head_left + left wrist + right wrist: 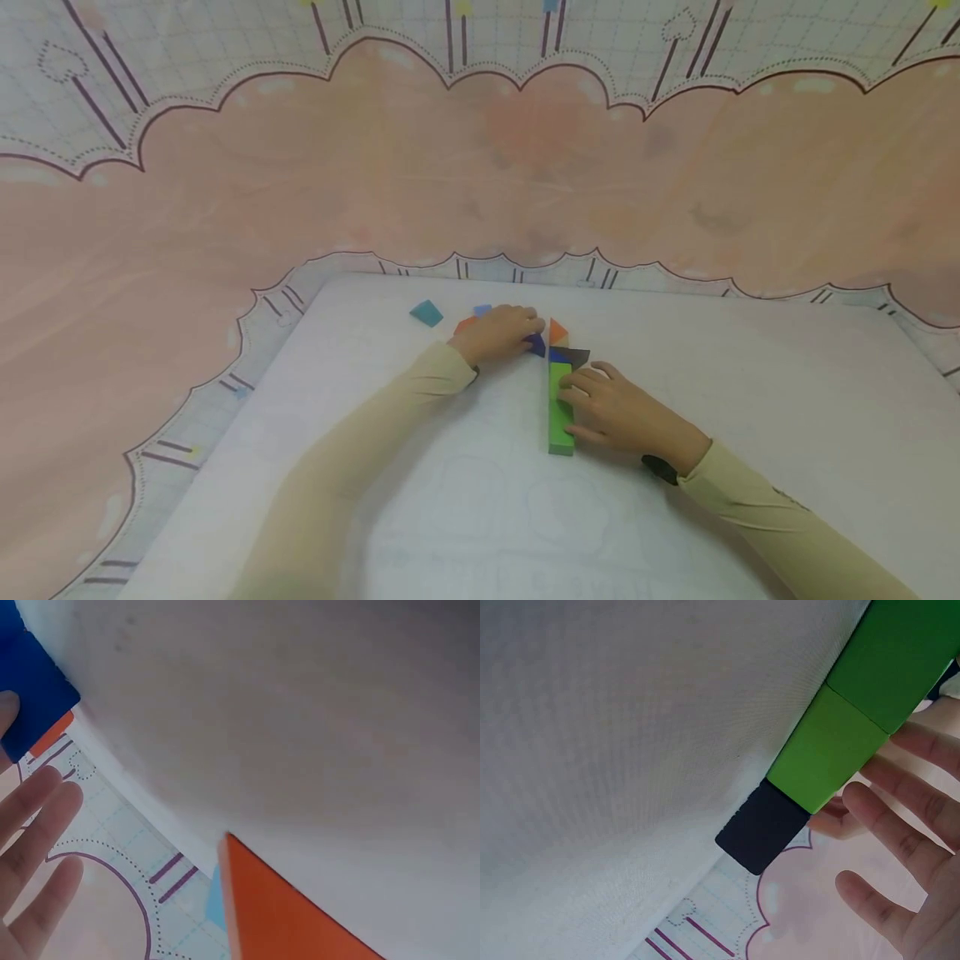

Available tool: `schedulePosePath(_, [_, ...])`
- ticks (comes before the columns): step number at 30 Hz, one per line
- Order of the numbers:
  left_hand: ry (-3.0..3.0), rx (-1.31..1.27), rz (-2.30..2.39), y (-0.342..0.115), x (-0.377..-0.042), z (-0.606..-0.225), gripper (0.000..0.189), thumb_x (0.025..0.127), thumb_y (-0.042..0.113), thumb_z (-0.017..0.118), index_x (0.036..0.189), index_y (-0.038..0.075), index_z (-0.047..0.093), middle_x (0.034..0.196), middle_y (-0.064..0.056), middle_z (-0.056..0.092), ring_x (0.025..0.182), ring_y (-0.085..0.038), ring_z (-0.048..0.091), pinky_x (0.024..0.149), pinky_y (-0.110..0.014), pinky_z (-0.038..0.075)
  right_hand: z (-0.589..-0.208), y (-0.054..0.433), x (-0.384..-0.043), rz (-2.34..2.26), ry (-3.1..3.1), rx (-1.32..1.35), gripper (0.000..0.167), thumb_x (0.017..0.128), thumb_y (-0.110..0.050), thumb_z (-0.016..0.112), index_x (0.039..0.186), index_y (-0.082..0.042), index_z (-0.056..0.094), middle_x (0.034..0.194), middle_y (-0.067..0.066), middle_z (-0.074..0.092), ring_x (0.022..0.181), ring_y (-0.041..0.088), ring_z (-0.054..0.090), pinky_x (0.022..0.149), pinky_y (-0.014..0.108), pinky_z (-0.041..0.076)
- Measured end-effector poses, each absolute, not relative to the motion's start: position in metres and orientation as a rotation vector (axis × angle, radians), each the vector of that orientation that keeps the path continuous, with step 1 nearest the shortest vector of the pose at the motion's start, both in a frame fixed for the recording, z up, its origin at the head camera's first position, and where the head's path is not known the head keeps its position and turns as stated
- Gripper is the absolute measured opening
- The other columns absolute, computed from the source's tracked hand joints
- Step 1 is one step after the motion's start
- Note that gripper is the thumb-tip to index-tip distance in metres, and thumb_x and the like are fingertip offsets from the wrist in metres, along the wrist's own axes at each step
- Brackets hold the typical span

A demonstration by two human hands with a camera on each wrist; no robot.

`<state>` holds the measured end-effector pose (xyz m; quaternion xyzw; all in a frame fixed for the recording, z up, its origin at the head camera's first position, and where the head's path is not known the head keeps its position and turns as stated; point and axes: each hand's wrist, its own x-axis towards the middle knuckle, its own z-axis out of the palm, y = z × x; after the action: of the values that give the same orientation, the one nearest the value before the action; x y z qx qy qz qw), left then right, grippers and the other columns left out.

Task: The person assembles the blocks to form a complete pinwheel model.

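Note:
My left hand (498,333) pinches a dark blue block (535,344) at the left of a row of blocks. In the left wrist view, a fingertip lies on the face of the blue block (45,694), while the other fingers extend apart from it. My right hand (611,408) lies along the right side of the green blocks (561,417), its fingers loosely bent and their tips at the side. Beyond the green stand a blue piece (557,356), a black block (576,356) and an orange triangular block (557,332). The black block (763,826) adjoins the green in the right wrist view.
A teal block (427,313) lies at the back left of the white table (465,517). Beside my left hand are a red-orange block (465,323) and a light blue one (482,309). A patterned pink curtain or cloth (480,183) rises behind the table's far edge.

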<state>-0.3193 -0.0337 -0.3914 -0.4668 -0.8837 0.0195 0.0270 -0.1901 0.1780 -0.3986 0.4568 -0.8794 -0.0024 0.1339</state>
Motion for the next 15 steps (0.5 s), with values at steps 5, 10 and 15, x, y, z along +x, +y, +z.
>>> schedulePosePath(5, [-2.713,-1.445,0.085,-0.0298,-0.3200,-0.3920,0.021,0.091,0.020,0.061,0.111,0.014,0.060,0.100,-0.002,0.062,0.093,-0.017,0.059,0.084,-0.031,0.048,-0.4003,0.1781,-0.1911,-0.007,-2.546,1.321,0.041,0.085,-0.041,0.065,0.111,-0.009,0.064,0.113,0.006,0.063,0.110,0.023,0.056,0.097,0.049,0.044])
schedulePosePath(10, [-2.705,-1.416,0.132,-0.0295,-0.3192,-0.3899,0.018,0.090,0.020,0.062,0.106,0.012,0.062,0.098,-0.002,0.063,0.091,-0.017,0.059,0.082,-0.030,0.049,-0.4012,0.1783,-0.1916,-0.014,-2.556,1.317,0.041,0.085,-0.041,0.065,0.111,-0.009,0.064,0.113,0.006,0.063,0.110,0.023,0.056,0.097,0.049,0.044])
schedulePosePath(15, [-2.696,-1.392,0.180,-0.0288,-0.3196,-0.3885,0.016,0.091,0.019,0.062,0.105,0.012,0.063,0.099,-0.003,0.063,0.092,-0.017,0.059,0.083,-0.030,0.049,-0.4010,0.1788,-0.1916,-0.003,-2.550,1.321,0.041,0.085,-0.041,0.065,0.111,-0.009,0.064,0.113,0.007,0.063,0.110,0.023,0.056,0.096,0.049,0.044])
